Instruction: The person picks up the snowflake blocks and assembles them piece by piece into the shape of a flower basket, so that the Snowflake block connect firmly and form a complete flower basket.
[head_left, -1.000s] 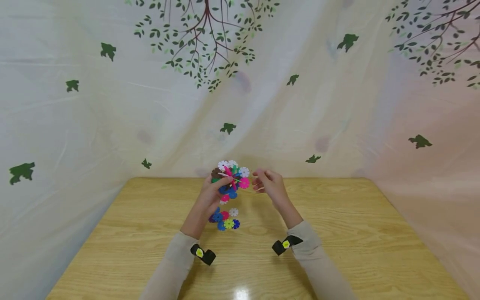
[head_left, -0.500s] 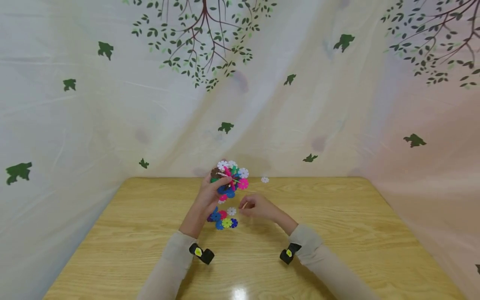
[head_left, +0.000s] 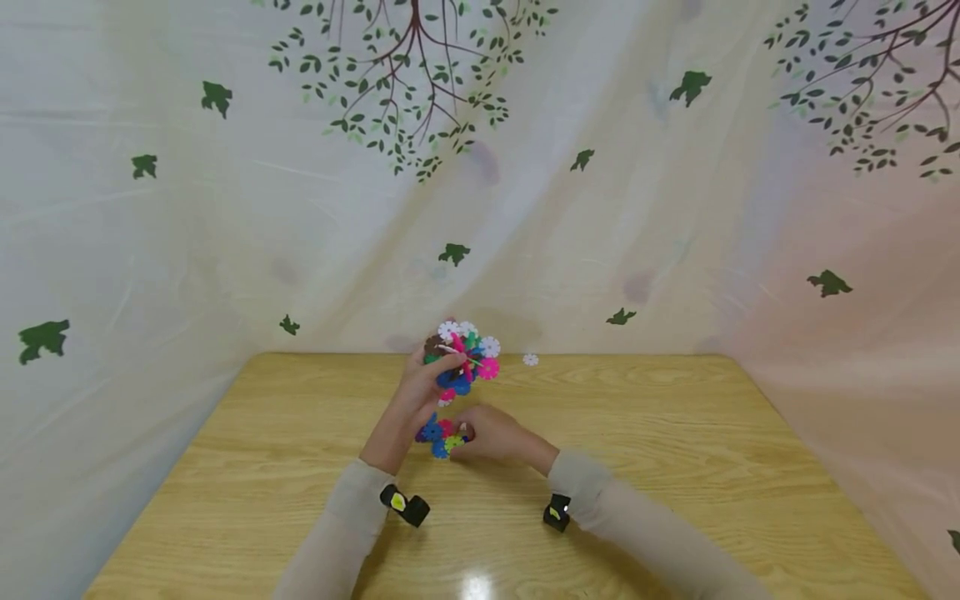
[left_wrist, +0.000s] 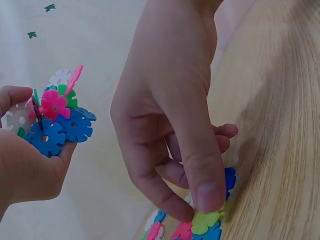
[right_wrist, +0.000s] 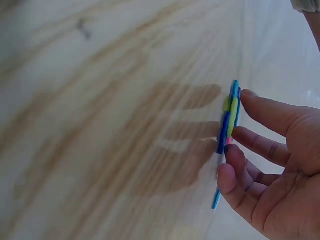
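Observation:
My left hand [head_left: 417, 385] holds up a cluster of joined, notched snowflake discs [head_left: 489, 368], thumb across its front. White, pink, blue, green and brown discs show in it. Below, my right hand [head_left: 497, 433] is over a small pile of loose discs [head_left: 432, 432] on the table. In the left wrist view its thumb is right at a yellow disc [left_wrist: 204, 223], with the forefinger beside it. Seen from the right wrist, the thumb and forefinger stand apart at the edge of the pile. The right hand covers part of the pile.
One white disc [head_left: 530, 360] lies by itself near the back edge of the wooden table [head_left: 637, 433]. Behind the table hangs a pale cloth [head_left: 360, 233] printed with branches and leaves. Each wrist wears a black camera, such as the left wrist camera [head_left: 405, 506].
My right hand has come down from beside the cluster to the loose pile. The white disc now shows alone at the back, where that hand was. My left hand keeps its hold, almost still.

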